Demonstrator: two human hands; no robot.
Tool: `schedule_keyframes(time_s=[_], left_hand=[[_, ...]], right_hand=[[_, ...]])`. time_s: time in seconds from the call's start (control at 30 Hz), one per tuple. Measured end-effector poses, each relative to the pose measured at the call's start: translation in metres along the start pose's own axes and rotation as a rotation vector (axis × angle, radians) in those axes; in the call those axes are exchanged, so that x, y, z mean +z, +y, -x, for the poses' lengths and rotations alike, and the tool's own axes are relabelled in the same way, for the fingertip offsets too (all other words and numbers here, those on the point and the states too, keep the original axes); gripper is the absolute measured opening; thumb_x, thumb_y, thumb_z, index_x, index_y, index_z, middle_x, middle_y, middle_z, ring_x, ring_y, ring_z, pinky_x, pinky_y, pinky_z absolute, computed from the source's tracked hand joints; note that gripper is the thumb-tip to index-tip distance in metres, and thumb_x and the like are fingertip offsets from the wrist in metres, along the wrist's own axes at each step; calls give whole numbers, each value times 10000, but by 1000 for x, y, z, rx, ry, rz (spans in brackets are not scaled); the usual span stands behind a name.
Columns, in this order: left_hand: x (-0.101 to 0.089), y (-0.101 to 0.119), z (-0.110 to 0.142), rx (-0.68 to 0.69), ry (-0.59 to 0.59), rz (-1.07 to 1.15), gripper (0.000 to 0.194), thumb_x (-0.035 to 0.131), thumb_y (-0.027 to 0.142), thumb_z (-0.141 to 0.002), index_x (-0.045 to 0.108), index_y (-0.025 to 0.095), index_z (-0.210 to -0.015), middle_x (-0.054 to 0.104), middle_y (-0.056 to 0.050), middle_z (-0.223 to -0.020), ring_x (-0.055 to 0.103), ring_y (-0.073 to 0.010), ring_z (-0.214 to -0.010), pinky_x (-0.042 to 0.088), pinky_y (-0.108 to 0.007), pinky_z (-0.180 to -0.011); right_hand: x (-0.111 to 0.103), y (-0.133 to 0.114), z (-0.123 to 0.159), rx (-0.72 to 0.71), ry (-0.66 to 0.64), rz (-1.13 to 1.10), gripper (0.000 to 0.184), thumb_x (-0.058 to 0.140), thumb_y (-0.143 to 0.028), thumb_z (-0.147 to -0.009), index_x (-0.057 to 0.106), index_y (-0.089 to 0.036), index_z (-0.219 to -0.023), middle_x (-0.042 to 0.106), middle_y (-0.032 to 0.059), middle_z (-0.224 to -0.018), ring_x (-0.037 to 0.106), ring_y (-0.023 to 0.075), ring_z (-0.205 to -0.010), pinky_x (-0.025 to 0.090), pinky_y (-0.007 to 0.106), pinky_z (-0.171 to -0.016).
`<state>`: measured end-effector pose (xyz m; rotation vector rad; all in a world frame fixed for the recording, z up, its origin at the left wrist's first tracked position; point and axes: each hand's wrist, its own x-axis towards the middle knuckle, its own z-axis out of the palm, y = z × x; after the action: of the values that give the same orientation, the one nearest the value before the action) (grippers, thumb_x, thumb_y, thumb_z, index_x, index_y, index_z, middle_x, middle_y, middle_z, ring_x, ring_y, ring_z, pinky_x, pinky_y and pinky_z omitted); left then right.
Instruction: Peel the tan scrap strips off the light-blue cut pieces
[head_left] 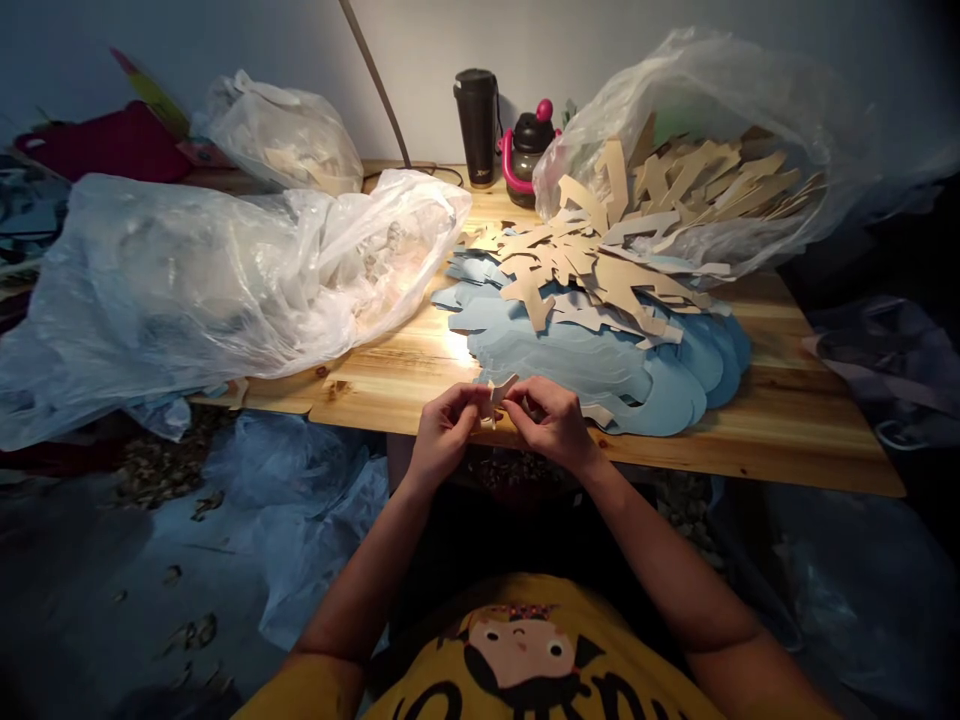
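Note:
Both hands meet at the front edge of a wooden table (780, 420). My left hand (444, 432) and my right hand (552, 424) pinch a small tan cutout piece (496, 393) between their fingertips, fingers curled closed around it. Just beyond them lies a stack of light blue cut shapes (600, 365). On top of that stack spreads a heap of tan cutout pieces (577, 265), spilling from a clear plastic bag (720, 110) at the right back.
A big crumpled clear plastic bag (195, 280) covers the table's left side, and a smaller bag (281, 130) sits behind it. A black tumbler (477, 125) and a pink-handled bottle (527, 150) stand at the back. Scraps and plastic sheeting (300, 530) lie on the floor.

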<state>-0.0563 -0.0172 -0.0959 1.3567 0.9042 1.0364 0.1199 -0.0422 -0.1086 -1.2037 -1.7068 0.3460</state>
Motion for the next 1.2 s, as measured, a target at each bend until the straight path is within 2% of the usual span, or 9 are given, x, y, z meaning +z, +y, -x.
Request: schedule_keyframes(time_s=[0.23, 0.37, 0.47, 0.63, 0.77, 0.9, 1.07, 1.13, 1.2], left_hand=[[2, 2, -4, -64, 34, -42, 302, 770, 433, -778, 728, 138, -822, 726, -40, -732, 658, -140, -670, 516, -229, -649], [-1, 5, -9, -149, -64, -8, 307, 848, 408, -681, 717, 133, -721, 681, -15, -690, 591, -108, -619, 470, -202, -585], [1, 7, -12, -218, -136, 75, 326, 880, 398, -628, 710, 128, -691, 653, -10, -654, 561, -100, -591, 442, -202, -567], [9, 5, -14, -253, -186, 190, 335, 883, 403, -616, 708, 128, -694, 655, -19, -676, 562, -105, -612, 432, -209, -588], [15, 2, -11, -256, -208, 194, 344, 855, 424, -652, 692, 128, -718, 653, -23, -698, 564, -111, -630, 435, -216, -608], [16, -6, -9, -144, -58, 5, 287, 750, 413, -774, 646, 146, -772, 600, 4, -686, 518, -95, -612, 401, -201, -579], [-2, -14, 4, -32, 217, -324, 195, 599, 365, -893, 602, 175, -848, 574, 12, -718, 512, -106, -610, 402, -208, -566], [-9, -10, 20, -14, 201, -390, 175, 571, 344, -914, 586, 187, -839, 561, 21, -690, 512, -109, -606, 411, -210, -578], [-11, -5, 40, 11, -3, -466, 120, 602, 317, -897, 604, 198, -882, 595, 15, -713, 547, -121, -644, 443, -220, -622]], right_hand=[[-2, -1, 1, -16, -5, -42, 48, 632, -179, -888, 626, -217, -859, 661, 12, -790, 592, 149, -693, 475, 287, -677], [-5, -3, 2, -19, -7, -94, 67, 626, -158, -875, 629, -217, -842, 674, 20, -811, 618, 159, -742, 480, 289, -697], [-11, -4, 3, 27, -41, -164, 51, 666, -208, -864, 636, -208, -823, 675, 22, -791, 627, 157, -726, 483, 285, -676], [-21, 0, 5, 127, -100, -236, 159, 751, -330, -823, 654, -204, -826, 676, 17, -782, 624, 155, -716, 492, 290, -681], [-25, 6, 5, 156, -151, -267, 140, 739, -310, -821, 647, -206, -835, 666, 14, -786, 619, 157, -721, 492, 296, -696], [-28, 9, 4, 121, -148, -303, 70, 659, -205, -825, 600, -205, -786, 673, 43, -886, 633, 180, -815, 489, 324, -773], [-35, 12, 5, 146, -85, -398, 106, 599, -176, -757, 506, -206, -714, 610, 84, -1017, 594, 228, -953, 471, 360, -825], [-37, 14, 7, 174, -92, -458, 83, 590, -202, -749, 510, -204, -727, 593, 88, -1014, 579, 234, -955, 468, 361, -816], [-37, 14, 8, 189, -103, -486, 76, 592, -220, -739, 519, -202, -740, 585, 88, -1008, 566, 238, -954, 465, 361, -813]])
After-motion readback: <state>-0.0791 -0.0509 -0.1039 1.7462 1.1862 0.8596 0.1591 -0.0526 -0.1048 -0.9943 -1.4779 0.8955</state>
